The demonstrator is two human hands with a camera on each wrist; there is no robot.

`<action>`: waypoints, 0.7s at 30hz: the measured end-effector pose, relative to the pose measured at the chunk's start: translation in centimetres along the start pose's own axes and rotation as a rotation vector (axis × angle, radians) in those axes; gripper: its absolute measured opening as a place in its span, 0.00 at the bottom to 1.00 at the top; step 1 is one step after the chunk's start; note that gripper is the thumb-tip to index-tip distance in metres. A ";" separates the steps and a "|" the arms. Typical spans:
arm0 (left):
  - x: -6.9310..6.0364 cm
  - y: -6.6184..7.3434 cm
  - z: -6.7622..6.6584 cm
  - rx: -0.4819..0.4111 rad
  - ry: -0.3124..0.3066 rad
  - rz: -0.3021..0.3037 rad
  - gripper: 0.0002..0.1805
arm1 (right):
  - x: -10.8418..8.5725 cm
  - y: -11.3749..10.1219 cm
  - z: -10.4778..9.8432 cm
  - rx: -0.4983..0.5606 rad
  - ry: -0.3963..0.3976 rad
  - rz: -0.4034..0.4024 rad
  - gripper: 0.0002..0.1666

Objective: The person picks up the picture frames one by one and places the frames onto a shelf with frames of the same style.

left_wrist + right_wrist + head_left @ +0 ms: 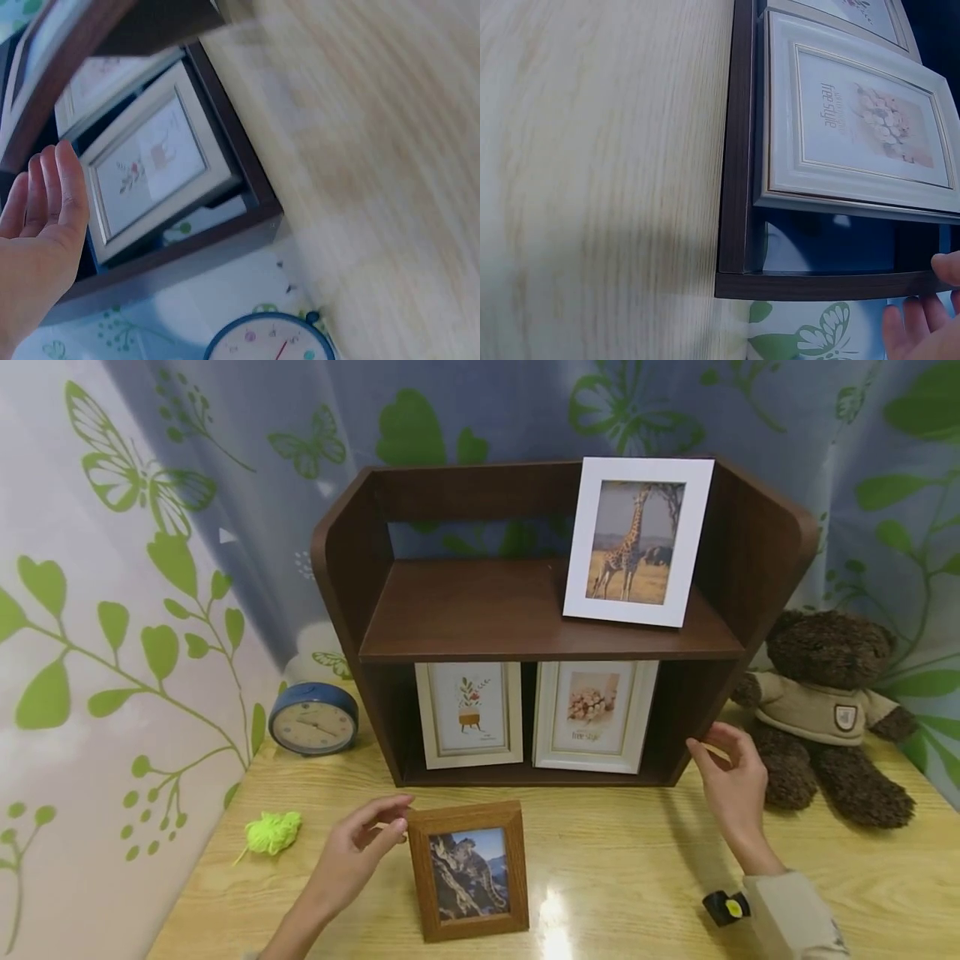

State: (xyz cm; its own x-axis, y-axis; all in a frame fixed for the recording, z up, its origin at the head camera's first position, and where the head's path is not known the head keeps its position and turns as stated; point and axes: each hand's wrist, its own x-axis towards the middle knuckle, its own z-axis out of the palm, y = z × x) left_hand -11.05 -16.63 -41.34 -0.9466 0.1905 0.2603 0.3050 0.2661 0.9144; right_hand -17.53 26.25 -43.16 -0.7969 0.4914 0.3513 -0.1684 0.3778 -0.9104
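In the head view, my left hand is beside the upper left corner of a brown wooden frame with an animal picture, standing on the table. Its fingers look extended in the left wrist view, the hand in front of the shelf's cream frame. My right hand is at the dark brown shelf's right side panel; in the right wrist view the thumb of this hand lies inside the panel, the fingers outside. Two light frames stand in the lower compartment.
A white giraffe frame leans on the upper shelf. Left of the shelf stand a blue clock and bright green yarn; a brown teddy bear sits at the right. A patterned curtain hangs behind.
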 end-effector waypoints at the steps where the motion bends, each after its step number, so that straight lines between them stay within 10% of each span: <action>1: -0.1 0.0 0.2 -0.015 -0.011 0.003 0.16 | 0.0 0.0 0.0 -0.006 0.001 0.005 0.17; 7: -0.6 -0.4 0.7 -0.059 -0.090 -0.057 0.23 | 0.2 0.4 -0.1 -0.025 0.006 0.018 0.20; 15: -1.3 -0.6 1.3 -0.084 -0.134 -0.315 0.36 | 0.2 0.0 -0.3 -0.068 -0.006 0.005 0.21; 21: -1.9 -1.3 1.2 -0.064 -0.178 -0.340 0.37 | 0.1 0.1 -0.4 -0.098 -0.018 0.026 0.20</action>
State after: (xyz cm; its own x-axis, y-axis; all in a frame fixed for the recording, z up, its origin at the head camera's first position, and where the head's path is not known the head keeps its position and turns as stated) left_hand -9.52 -16.15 -43.38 -0.9578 0.2638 -0.1142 -0.0359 0.2841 0.9581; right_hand -17.41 26.66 -43.08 -0.8110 0.4880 0.3228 -0.0905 0.4404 -0.8932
